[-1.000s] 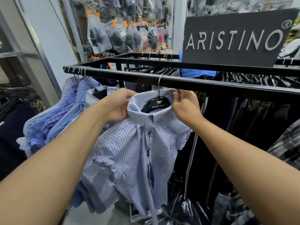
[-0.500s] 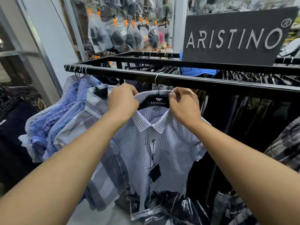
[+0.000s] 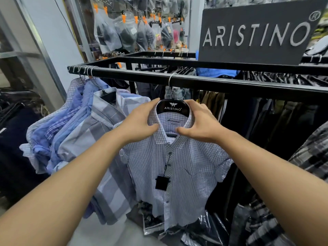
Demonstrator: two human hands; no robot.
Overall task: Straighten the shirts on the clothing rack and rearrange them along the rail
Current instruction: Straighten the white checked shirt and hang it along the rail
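Left hand [image 3: 140, 124]: grips the left side of the collar, thumb on the front fold, fingers curled over the top edge beside the hanger. Right hand [image 3: 198, 123]: the same hold on the right side, thumb in front, fingers wrapped over the collar's top.

Item held: white checked shirt [image 3: 177, 167], short-sleeved, buttoned, front towards the person. A black swing tag [image 3: 162, 182] hangs on a cord at the placket. The shirt sits on a black hanger [image 3: 173, 108] whose wire hook [image 3: 170, 80] is over the front rail [image 3: 230, 84], set apart from the other hooks.

Step in hand, as judged: squaring the collar on the hanger.
- Draw both sides evenly so the collar sits centred round the hanger's neck.
- Keep the pull light and level so the hook neither lifts nor twists on the rail.
- Both sleeves look puckered at the hem, so the shoulders probably want smoothing outward next.

Neighbours, left: grey block-check shirt [image 3: 106, 132], just beside and partly behind the held shirt's sleeve. Beyond it are blue shirts [image 3: 58, 132], slumped together with their hooks bunched at the rail's end. These likely need spacing along the rail.

Neighbours, right: dark garments [image 3: 266, 125], and a plaid shirt [image 3: 310, 157] at the frame edge.

Above: brand sign [image 3: 257, 32] on top of the rack.
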